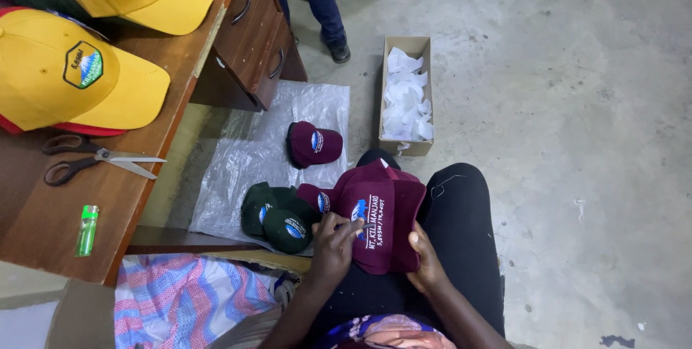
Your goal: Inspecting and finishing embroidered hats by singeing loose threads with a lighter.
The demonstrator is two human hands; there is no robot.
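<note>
A maroon cap [382, 208] with white stitched lettering and a small blue badge rests on my lap. My right hand [427, 261] grips its lower right edge. My left hand [334, 244] lies on the cap's left side, fingers pinched at the badge, perhaps on a thin tool that is too small to make out. Beside my left knee another maroon cap [315, 196] peeks out, with two dark green caps [277, 218] stacked on a clear plastic sheet [245, 154].
One more maroon cap [311, 144] lies on the sheet. A cardboard box [406, 95] of white scraps stands on the concrete floor. The wooden desk [43, 226] at left holds yellow caps [68, 75], scissors [90, 159] and a green lighter [87, 229]. Another person's legs [321, 3] stand beyond the desk.
</note>
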